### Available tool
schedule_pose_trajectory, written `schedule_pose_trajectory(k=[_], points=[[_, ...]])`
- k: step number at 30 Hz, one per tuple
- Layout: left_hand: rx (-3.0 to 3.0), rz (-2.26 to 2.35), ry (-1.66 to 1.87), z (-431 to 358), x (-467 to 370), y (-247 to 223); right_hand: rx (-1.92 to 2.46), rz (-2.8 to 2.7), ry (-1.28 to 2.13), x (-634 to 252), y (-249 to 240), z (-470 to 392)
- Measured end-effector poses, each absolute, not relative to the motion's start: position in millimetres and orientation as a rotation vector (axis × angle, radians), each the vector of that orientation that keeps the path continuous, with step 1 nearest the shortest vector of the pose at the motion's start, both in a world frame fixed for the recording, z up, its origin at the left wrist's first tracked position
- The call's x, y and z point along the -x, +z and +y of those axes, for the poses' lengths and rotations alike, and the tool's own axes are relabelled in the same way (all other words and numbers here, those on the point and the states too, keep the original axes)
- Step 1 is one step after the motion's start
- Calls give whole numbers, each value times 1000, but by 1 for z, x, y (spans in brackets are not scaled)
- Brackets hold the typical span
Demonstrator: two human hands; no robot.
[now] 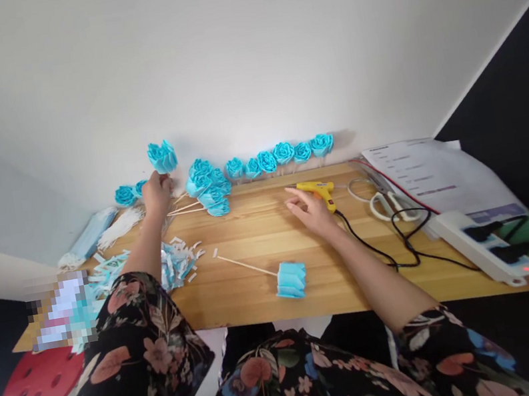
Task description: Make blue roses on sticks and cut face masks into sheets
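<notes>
Near the wall at the left, my left hand (157,194) is closed on a blue paper flower (163,157), its bloom showing above my fingers. My right hand (311,212) hovers over the table beside a yellow glue gun (320,192), fingers apart and nothing held in them. Between my arms, close to the front edge, lies a loosely rolled blue flower (291,280) on a thin stick (245,265). A bunch of blue flowers (209,183) rests at the back, right of my left hand. More blue flowers (283,152) stand in a row against the wall.
Paper scraps (177,263) are heaped at the left, near white string bundles (120,227) and a blue packet (91,237). White-handled scissors (390,206), printed sheets (431,177) and a power strip (485,245) with trailing black cords lie right. A red stool (40,391) stands below left.
</notes>
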State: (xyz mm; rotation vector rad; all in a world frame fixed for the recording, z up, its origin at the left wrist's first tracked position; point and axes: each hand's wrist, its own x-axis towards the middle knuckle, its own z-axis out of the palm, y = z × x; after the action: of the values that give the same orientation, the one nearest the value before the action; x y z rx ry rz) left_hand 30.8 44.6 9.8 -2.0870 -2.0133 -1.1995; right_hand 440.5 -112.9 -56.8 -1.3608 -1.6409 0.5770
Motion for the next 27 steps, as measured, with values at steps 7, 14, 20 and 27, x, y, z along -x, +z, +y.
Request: schedule_pose_trajectory(k=[7, 14, 20, 27], points=[[2073, -2087, -943, 37, -37, 2, 1369, -1741, 567, -437, -54, -117], [2086, -2123, -872, 38, -45, 5, 1382, -1786, 548, -436, -56, -115], [2060, -2077, -964, 38, -48, 7, 1400, -1796, 542, -435, -57, -115], [2032, -2072, -1202, 32, -46, 10, 1387, -1796, 546, -435, -57, -115]])
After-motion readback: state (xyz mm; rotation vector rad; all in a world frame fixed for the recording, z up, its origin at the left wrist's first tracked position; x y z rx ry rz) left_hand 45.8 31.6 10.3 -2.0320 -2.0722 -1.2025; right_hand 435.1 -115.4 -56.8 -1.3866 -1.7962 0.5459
